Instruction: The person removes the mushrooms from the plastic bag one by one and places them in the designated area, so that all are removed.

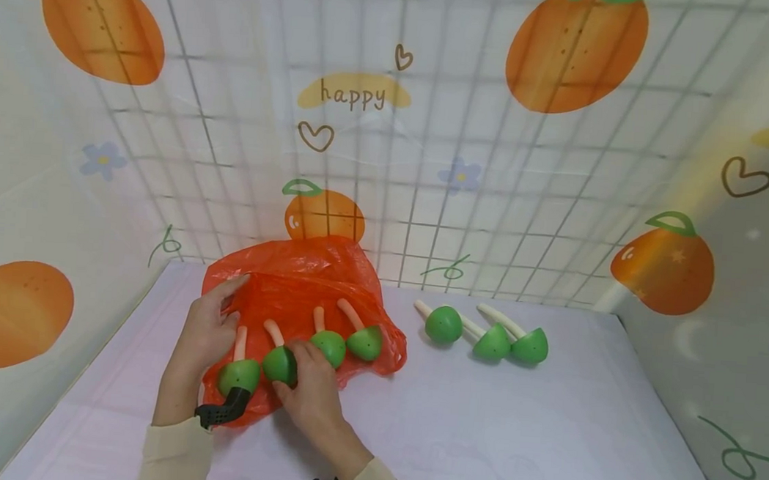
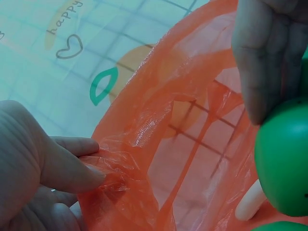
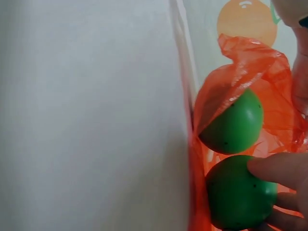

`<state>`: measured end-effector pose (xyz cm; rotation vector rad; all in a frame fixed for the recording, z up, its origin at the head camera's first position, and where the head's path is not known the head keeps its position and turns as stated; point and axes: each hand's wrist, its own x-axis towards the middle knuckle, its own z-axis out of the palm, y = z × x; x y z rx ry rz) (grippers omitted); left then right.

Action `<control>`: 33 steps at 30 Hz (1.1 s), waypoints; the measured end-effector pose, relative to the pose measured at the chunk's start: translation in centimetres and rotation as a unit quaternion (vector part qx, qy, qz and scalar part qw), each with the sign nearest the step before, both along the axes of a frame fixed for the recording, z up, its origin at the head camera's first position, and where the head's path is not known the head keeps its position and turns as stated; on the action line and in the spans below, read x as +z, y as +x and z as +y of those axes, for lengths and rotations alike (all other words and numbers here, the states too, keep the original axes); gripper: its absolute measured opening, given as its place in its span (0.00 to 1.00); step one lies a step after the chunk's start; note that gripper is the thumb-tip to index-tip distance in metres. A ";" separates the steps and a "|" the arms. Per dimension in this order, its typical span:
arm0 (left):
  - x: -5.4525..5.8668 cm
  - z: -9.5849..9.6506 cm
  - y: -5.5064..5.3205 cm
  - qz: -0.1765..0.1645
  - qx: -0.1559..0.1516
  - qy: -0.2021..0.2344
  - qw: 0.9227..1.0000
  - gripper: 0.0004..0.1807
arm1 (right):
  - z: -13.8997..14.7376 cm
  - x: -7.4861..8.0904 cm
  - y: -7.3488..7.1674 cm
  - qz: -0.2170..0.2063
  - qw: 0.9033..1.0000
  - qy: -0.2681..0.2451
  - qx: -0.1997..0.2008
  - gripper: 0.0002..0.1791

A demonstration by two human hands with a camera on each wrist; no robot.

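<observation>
A thin red plastic bag [image 1: 291, 260] lies spread on the table, with several mushroom-shaped pieces with green caps and pale stems in its mouth. My left hand [image 1: 210, 332] pinches the bag's edge on the left, its thumb [image 2: 86, 175] pressing into the crumpled film. With thumb and fingers, my right hand [image 1: 316, 386] grips the green cap of one mushroom-shaped piece [image 1: 278, 366]; in the right wrist view its thumb [image 3: 276, 168] lies on that cap [image 3: 236, 192]. Beside it, another cap [image 3: 236, 125] is partly covered by the red film.
Three more green-capped pieces [image 1: 492, 342] lie on the table to the right of the bag. Behind stands a wire grid under a printed sheet [image 1: 412, 220] with oranges and hearts. Pale cloth covers the table [image 1: 511, 439]; printed walls rise at both sides.
</observation>
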<state>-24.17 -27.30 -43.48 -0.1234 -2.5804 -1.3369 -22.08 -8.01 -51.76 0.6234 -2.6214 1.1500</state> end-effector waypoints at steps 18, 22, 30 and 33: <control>0.1 0.0 0.1 -0.002 0.005 0.002 1.000 0.35 | 1.3 3.2 0.2 -0.024 0.999 -0.038 0.005 0.32; 0.1 0.0 0.1 -0.001 0.005 0.003 1.000 0.34 | 1.8 4.1 0.3 -0.007 0.999 -0.040 0.006 0.31; 0.1 0.0 0.2 0.001 0.008 0.000 1.000 0.34 | 2.6 6.4 1.1 0.011 0.998 -0.057 0.021 0.31; 0.0 0.1 0.2 -0.001 0.008 -0.001 1.000 0.34 | 3.0 7.5 1.5 0.014 0.997 -0.065 0.028 0.31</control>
